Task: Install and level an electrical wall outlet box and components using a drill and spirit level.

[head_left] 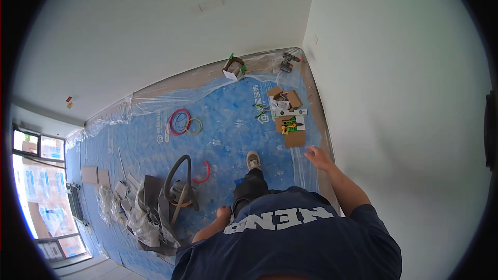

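My right hand (pixel 318 157) is held out in front of me near the right wall, its fingers loosely bent and apart, with nothing visible in them. Nearest to it is an opened cardboard box (pixel 295 139) on the floor, with yellow-handled hand tools (pixel 286 126) on it. A pale spirit level (pixel 291 113) lies across its far part. Just beyond stands another open cardboard box (pixel 294 97) with clear plastic in it. Low beside my left leg hangs my left hand (pixel 223 213); its fingers are mostly hidden, and no held thing shows.
Blue protective sheeting (pixel 223 124) covers the floor. A cordless drill (pixel 286 65) lies in the far corner, near a small open box (pixel 234 68). Coils of wire (pixel 179 122) lie left of centre. A vacuum hose (pixel 169 176) and crumpled plastic (pixel 142 223) crowd the near left.
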`<action>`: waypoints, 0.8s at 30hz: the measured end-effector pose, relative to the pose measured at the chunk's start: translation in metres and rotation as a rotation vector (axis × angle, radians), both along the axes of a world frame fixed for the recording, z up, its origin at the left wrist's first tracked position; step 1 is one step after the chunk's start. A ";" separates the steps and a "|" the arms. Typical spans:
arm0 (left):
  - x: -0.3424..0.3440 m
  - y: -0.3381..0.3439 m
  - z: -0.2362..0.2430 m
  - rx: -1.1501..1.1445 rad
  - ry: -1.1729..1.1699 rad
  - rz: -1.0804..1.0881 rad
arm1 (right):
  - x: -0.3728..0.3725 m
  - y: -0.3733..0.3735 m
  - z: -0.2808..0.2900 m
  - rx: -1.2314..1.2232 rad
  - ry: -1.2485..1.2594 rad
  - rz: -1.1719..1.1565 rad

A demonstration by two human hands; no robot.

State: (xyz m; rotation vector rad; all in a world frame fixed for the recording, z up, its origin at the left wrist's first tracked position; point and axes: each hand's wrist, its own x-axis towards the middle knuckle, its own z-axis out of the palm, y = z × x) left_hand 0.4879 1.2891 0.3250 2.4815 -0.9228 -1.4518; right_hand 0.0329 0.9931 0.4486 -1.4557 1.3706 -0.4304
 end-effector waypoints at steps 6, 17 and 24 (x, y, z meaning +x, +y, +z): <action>0.059 -0.329 0.046 -0.150 -0.195 -0.347 | 0.001 -0.061 -0.030 0.204 0.000 -0.364; 0.021 -0.651 -0.051 -0.102 -0.167 -0.717 | 0.049 -0.403 -0.122 0.132 0.478 -0.103; -0.003 -0.757 -0.287 0.079 -0.003 -0.888 | 0.080 -0.613 -0.285 0.059 0.630 -0.121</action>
